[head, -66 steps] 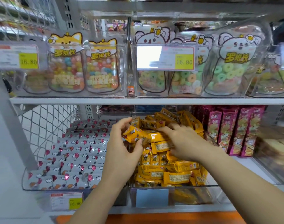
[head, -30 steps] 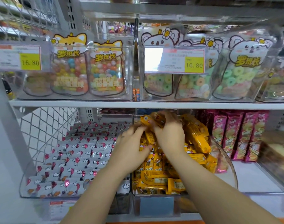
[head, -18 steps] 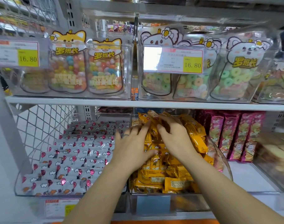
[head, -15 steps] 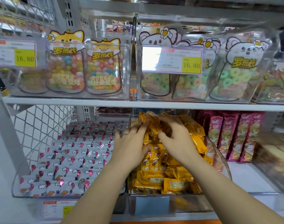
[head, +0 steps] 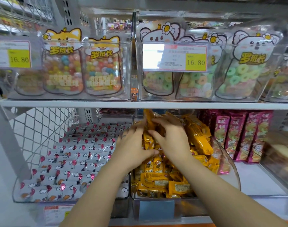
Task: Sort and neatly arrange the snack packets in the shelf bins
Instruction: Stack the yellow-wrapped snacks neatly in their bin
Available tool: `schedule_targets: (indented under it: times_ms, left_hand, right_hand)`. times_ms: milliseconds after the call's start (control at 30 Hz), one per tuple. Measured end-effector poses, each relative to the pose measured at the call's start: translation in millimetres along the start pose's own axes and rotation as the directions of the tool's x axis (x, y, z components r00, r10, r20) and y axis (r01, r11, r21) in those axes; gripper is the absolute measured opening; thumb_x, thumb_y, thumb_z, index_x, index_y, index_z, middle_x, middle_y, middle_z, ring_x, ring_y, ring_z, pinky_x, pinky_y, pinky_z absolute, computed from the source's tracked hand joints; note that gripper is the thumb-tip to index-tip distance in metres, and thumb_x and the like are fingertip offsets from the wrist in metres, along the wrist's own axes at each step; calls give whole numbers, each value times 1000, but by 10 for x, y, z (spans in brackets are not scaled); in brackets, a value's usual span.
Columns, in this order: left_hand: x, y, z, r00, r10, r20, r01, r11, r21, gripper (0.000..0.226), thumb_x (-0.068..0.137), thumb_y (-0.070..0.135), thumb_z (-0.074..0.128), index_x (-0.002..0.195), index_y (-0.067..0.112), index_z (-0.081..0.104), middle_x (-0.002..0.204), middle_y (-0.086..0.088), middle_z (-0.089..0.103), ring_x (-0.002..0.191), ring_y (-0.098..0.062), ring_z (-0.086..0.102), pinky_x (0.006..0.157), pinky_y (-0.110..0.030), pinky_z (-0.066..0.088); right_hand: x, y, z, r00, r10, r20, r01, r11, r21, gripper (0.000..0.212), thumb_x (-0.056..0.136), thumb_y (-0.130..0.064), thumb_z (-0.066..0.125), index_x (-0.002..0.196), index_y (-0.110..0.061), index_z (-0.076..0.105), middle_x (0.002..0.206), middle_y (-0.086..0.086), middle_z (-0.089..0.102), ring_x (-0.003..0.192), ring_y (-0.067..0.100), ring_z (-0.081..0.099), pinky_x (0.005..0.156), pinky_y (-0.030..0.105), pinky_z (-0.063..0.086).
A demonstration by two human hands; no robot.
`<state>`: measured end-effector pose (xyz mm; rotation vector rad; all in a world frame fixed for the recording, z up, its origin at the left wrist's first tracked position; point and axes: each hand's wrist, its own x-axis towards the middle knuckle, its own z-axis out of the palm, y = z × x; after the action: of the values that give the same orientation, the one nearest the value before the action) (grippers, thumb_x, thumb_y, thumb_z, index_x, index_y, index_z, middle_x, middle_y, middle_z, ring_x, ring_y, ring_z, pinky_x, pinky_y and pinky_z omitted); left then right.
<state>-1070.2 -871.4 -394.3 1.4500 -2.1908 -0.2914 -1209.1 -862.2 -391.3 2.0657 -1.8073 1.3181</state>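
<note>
A clear bin (head: 233, 176) on the lower shelf holds a heap of small yellow snack packets (head: 158, 181). Both hands are over the back of that heap. My left hand (head: 133, 145) lies on the packets at the bin's left side, fingers fairly straight and pointing up and right. My right hand (head: 171, 136) lies over the packets beside it, fingers spread and bent towards the left hand. Between the two hands stands an upright yellow packet (head: 149, 119), pressed from both sides. Whether any finger curls round it is hidden.
Left of the yellow bin, a clear bin (head: 17, 194) holds neat rows of white packets with red balloons (head: 71, 161). Pink packets (head: 235, 136) stand upright at the right. The upper shelf (head: 140, 104) carries bins of candy pouches with 16.80 price tags (head: 195, 62).
Both hands moved from the front of the yellow heap to its back, gathering packets upright there. In the last half second they barely shifted.
</note>
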Motion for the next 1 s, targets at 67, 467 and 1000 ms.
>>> schedule_targets:
  times_ms: [67,467,1000]
  left_hand:
    - [-10,-48,-56,999,23,42,-22,999,-29,101,74,48,72,146,44,1,151,1,28,138,-24,25,111,-48,26]
    - [-195,83,-192,997,73,-15,-71,993,94,82,81,45,67,145,40,17,147,5,30,136,-18,26,114,-41,22]
    - [-465,352,-42,944,151,294,-233,935,268,30,98,18,45,125,26,52,124,5,56,111,-16,54,93,-32,47]
  right_hand:
    - [-45,22,10,1000,12,-9,-12,1000,-23,42,80,-35,70,120,-24,63,120,4,57,117,25,49,98,40,41]
    - [-346,207,-587,924,-103,369,111,994,0,27,90,-26,59,116,-31,62,113,-17,61,104,-4,50,97,23,42]
    - [-563,342,-1022,885,-253,391,268,963,16,34,83,-37,64,117,-37,59,105,-23,59,100,-4,53,87,15,45]
